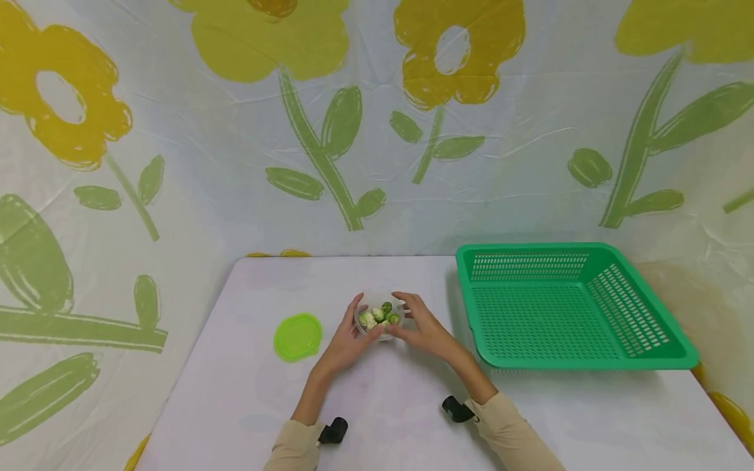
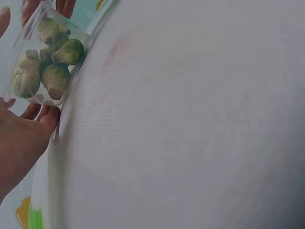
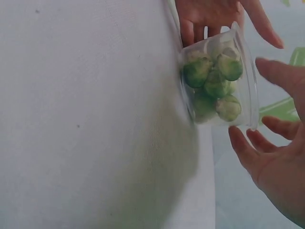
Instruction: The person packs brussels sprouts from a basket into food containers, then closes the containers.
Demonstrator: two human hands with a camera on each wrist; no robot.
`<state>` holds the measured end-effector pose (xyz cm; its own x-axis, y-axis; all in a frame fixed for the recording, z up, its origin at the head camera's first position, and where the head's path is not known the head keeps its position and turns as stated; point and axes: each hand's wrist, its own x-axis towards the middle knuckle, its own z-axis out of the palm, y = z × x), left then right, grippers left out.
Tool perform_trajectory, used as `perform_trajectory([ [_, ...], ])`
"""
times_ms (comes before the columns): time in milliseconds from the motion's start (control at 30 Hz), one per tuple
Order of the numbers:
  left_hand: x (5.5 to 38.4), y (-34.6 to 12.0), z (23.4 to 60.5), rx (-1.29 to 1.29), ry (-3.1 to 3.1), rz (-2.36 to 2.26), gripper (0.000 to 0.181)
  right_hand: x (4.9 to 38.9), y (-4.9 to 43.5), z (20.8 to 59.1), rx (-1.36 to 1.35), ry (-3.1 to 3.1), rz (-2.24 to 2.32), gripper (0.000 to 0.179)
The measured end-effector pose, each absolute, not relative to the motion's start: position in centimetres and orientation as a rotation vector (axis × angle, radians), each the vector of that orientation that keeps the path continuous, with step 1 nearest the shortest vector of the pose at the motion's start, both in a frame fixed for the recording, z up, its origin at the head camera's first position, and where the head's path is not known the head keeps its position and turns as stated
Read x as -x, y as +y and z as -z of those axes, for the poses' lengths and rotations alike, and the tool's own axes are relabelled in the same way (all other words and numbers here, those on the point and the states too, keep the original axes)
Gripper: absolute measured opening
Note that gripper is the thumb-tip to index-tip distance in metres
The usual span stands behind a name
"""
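A clear plastic tub [image 3: 248, 71] stands on the table in front of me, with several Brussels sprouts [image 2: 55, 78] inside it. No lid covers it. My left hand [image 1: 346, 345] holds the tub from the left, fingers along its side and thumb near the front rim. On the opposite side my right hand [image 1: 429, 333] holds it too, its fingertips against the wall and its thumb by the rim. A bright green round lid [image 1: 298, 337] lies flat on the table, left of my left hand.
A large green perforated basket [image 1: 542, 361] sits on the right part of the white table [image 1: 235, 392]. Behind the table hangs a cloth [image 1: 518, 196] printed with yellow flowers. Each sleeve carries a small black camera [image 1: 334, 431] at the wrist.
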<state>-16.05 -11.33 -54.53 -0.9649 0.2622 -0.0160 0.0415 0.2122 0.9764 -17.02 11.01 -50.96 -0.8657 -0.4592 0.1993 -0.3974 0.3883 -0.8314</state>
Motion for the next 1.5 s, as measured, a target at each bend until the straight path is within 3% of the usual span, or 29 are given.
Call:
perform_trajectory([
  [233,16.5,-11.6,54.4,-0.261,2.341,-1.847,0.065,17.1,10.8,51.0,0.733,2.450,1.460,0.101],
  [433,16.6,-11.9,54.0,-0.289,2.350,-1.889,0.058,17.5,10.4,51.4,0.670,2.481,1.393,0.115],
  [967,16.3,-13.6,53.5,-0.211,2.327,-1.963,0.055,18.0,10.2,51.9,0.572,2.462,1.433,0.113],
  [1500,15.4,-16.4,52.7,-0.088,2.435,-2.015,0.040,18.1,10.2,52.1,0.559,2.465,1.452,0.112],
])
